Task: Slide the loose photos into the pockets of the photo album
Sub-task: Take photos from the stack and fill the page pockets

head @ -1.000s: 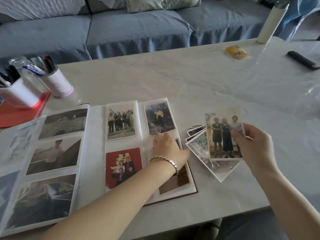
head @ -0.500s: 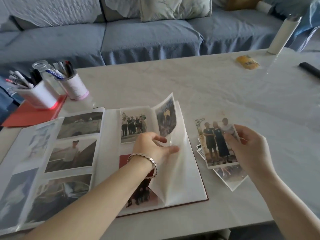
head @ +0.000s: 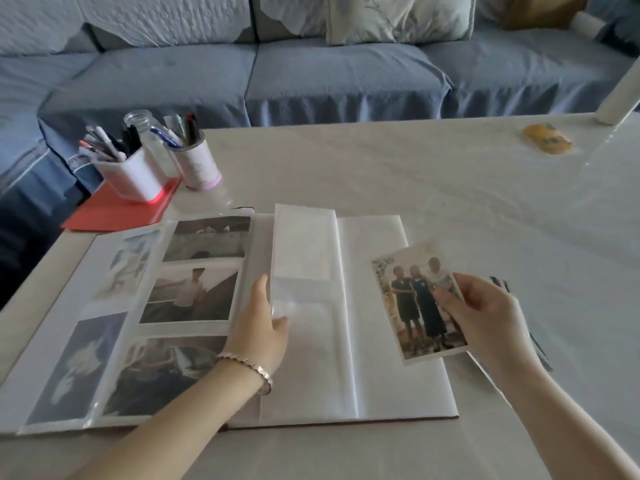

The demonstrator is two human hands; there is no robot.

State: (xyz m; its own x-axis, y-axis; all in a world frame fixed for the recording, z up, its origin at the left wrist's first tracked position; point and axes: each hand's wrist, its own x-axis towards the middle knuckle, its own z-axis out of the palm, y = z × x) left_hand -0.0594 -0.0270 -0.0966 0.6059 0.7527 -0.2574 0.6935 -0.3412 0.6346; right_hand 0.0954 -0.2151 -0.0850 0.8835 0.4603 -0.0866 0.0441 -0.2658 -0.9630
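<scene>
The photo album (head: 398, 393) lies open on the table in front of me. Its left page (head: 194, 292) holds several photos; the right page shows empty white pockets. My left hand (head: 261, 327) pinches the edge of a page (head: 301, 258) that stands half turned near the spine. In my right hand (head: 485, 320) I hold a loose photo (head: 412, 306) of three people over the album's right edge. The stack of loose photos (head: 500, 282) lies mostly hidden behind that hand.
Two white pen holders (head: 138, 174) (head: 197, 161) and a glass jar (head: 145, 133) stand at the back left beside a red folder (head: 117, 209). A yellow packet (head: 547, 143) and a white bottle (head: 620, 95) sit at the back right. A blue sofa (head: 311, 74) runs behind the table.
My left hand has lifted the right page with its photos and swung it leftward, uncovering empty pockets. The right hand keeps hold of the photo, now over the album's right edge.
</scene>
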